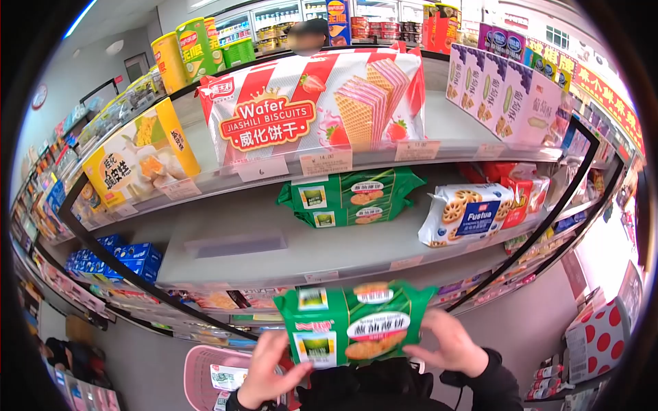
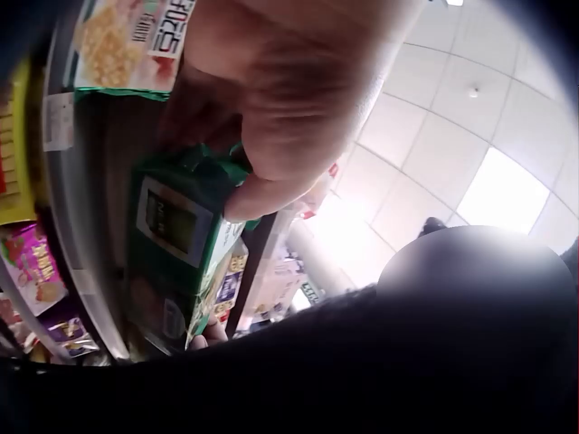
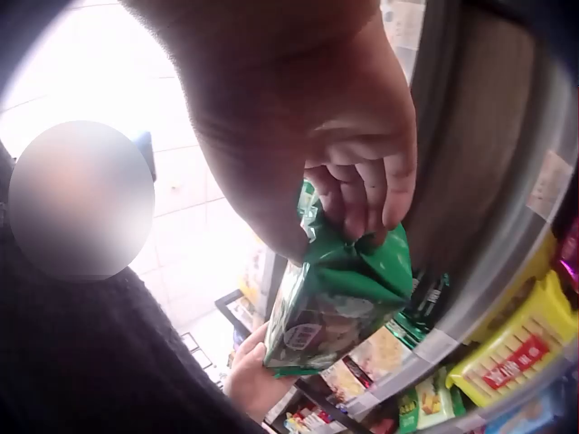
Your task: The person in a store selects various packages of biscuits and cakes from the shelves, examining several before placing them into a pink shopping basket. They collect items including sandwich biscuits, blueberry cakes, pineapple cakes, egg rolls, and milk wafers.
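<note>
Presently, head view, lower centre: green biscuit pack (image 1: 353, 329) held end to end between left hand (image 1: 271, 366) and right hand (image 1: 449, 349). Left wrist view: thumb clamped on one end. Right wrist view: fingers (image 3: 362, 194) pinch the crimped seam. Judged light, slippery film, brittle contents; grip the ends.

The pink basket (image 1: 203, 371) is partly hidden behind the left hand (image 1: 271, 371); shelf price tags (image 1: 325, 163) seem too small to read.

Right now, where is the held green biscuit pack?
Head view, bottom centre: the green biscuit pack is held between left hand and right hand, pink basket lower left.
</note>
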Motion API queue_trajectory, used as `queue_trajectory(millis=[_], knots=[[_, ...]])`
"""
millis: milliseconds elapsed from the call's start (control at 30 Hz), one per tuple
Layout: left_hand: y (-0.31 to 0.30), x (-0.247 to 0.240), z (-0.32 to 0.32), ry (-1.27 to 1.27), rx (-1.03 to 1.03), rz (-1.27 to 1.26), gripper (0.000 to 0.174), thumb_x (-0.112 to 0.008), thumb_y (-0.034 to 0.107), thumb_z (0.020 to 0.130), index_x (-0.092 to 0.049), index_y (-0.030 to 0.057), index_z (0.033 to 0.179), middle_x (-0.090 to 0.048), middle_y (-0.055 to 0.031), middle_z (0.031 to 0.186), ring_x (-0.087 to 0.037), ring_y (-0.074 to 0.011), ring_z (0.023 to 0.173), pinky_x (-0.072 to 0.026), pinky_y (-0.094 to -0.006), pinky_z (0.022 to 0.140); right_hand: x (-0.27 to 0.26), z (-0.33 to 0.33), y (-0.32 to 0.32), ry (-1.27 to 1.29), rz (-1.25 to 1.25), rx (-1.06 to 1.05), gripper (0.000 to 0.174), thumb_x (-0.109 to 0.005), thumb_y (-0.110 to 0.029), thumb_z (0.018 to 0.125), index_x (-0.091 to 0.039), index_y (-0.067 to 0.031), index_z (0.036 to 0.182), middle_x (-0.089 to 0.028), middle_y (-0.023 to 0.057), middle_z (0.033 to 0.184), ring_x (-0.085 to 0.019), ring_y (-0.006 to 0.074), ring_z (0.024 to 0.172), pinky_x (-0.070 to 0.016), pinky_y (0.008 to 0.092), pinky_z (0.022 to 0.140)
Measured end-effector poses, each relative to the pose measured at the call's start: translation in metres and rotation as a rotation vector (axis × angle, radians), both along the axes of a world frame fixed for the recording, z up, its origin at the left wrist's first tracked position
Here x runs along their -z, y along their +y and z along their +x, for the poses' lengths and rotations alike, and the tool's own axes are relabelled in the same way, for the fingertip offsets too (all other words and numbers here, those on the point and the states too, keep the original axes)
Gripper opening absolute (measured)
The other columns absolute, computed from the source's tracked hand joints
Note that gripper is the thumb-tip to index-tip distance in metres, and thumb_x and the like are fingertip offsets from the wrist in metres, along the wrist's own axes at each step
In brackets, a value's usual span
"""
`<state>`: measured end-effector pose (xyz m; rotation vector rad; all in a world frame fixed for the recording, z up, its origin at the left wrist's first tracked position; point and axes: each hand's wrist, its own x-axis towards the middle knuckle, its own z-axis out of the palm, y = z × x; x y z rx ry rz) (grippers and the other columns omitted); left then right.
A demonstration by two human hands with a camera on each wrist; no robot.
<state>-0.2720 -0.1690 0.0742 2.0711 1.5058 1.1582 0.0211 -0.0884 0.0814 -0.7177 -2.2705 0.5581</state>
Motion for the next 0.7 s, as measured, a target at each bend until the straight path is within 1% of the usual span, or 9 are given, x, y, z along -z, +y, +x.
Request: queue_trajectory(millis=[67,100,167,233,267,300,467,600,700], knots=[[0.017,-0.015,0.000,0.033,-0.071,0.162,0.051,-0.070,0.011,0.065,-0.049,-0.0017,0.110,-0.051,-0.0165,0.099,-0.048,-0.0299,0.091,-0.0396,-0.0335,0.079,-0.017,-0.010,0.012,0.026,0.192,0.081,0.036,-0.071,-0.011,0.065,-0.049,-0.0003,0.092,-0.052,0.0138,0.084,-0.051,0.0320,0.078,-0.0431,0.0371,0.068],[0.026,-0.014,-0.001,0.000,-0.108,0.248,0.051,-0.068,0.008,0.066,-0.046,-0.0021,0.111,-0.050,-0.0168,0.102,-0.049,-0.0294,0.093,-0.0387,-0.0337,0.082,-0.025,-0.016,0.020,0.056,0.292,0.128,0.036,-0.071,-0.010,0.064,-0.049,-0.0001,0.091,-0.051,0.0140,0.085,-0.051,0.0324,0.079,-0.0424,0.0374,0.069],[0.049,-0.008,0.001,-0.206,-0.154,0.284,0.054,-0.067,0.005,0.069,-0.040,-0.0019,0.116,-0.049,-0.0169,0.107,-0.049,-0.0291,0.096,-0.0383,-0.0341,0.084,-0.040,-0.028,0.036,0.120,0.377,0.199,0.030,-0.067,-0.007,0.066,-0.048,-0.0011,0.088,-0.050,0.0147,0.084,-0.049,0.0329,0.078,-0.0403,0.0386,0.068],[0.071,-0.018,0.004,-0.106,-0.160,0.379,0.054,-0.065,0.004,0.072,-0.037,-0.0020,0.118,-0.047,-0.0170,0.110,-0.048,-0.0289,0.099,-0.0383,-0.0339,0.085,-0.042,-0.037,0.052,0.110,0.402,0.345,0.028,-0.065,-0.005,0.067,-0.046,-0.0014,0.087,-0.049,0.0147,0.081,-0.049,0.0329,0.075,-0.0397,0.0386,0.064],[0.082,-0.020,0.005,-0.028,-0.174,0.425,0.054,-0.064,0.005,0.073,-0.036,-0.0025,0.118,-0.047,-0.0171,0.109,-0.049,-0.0296,0.101,-0.0392,-0.0337,0.084,-0.041,-0.041,0.058,0.115,0.407,0.348,0.028,-0.065,-0.005,0.067,-0.046,-0.0014,0.087,-0.049,0.0147,0.081,-0.049,0.0329,0.075,-0.0397,0.0386,0.064],[0.090,-0.021,0.011,-0.109,-0.182,0.360,0.053,-0.063,0.006,0.074,-0.035,-0.0029,0.118,-0.047,-0.0187,0.109,-0.049,-0.0316,0.100,-0.0401,-0.0348,0.083,-0.039,-0.044,0.065,0.095,0.377,0.412,0.028,-0.065,-0.006,0.067,-0.045,-0.0014,0.088,-0.049,0.0145,0.080,-0.049,0.0327,0.073,-0.0401,0.0380,0.062],[0.120,-0.001,0.010,0.007,-0.220,0.293,0.053,-0.060,0.007,0.075,-0.033,-0.0037,0.119,-0.047,-0.0233,0.109,-0.048,-0.0372,0.100,-0.0404,-0.0386,0.082,-0.020,-0.050,0.080,-0.028,0.360,0.564,0.029,-0.062,-0.010,0.070,-0.043,-0.0019,0.090,-0.049,0.0132,0.080,-0.053,0.0315,0.071,-0.0435,0.0356,0.057],[0.115,-0.008,0.012,0.069,-0.198,0.325,0.054,-0.059,0.007,0.075,-0.032,-0.0044,0.121,-0.047,-0.0235,0.110,-0.046,-0.0379,0.101,-0.0393,-0.0395,0.084,-0.015,-0.046,0.079,-0.027,0.281,0.554,0.031,-0.063,-0.011,0.071,-0.044,-0.0019,0.093,-0.051,0.0128,0.082,-0.054,0.0306,0.073,-0.0443,0.0349,0.059],[0.101,-0.019,0.013,0.110,-0.206,0.282,0.056,-0.059,0.007,0.074,-0.032,-0.0043,0.122,-0.047,-0.0228,0.110,-0.045,-0.0375,0.103,-0.0379,-0.0397,0.086,-0.021,-0.040,0.068,0.019,0.246,0.566,0.036,-0.063,-0.012,0.071,-0.047,-0.0019,0.101,-0.054,0.0136,0.089,-0.056,0.0296,0.078,-0.0455,0.0342,0.063]])
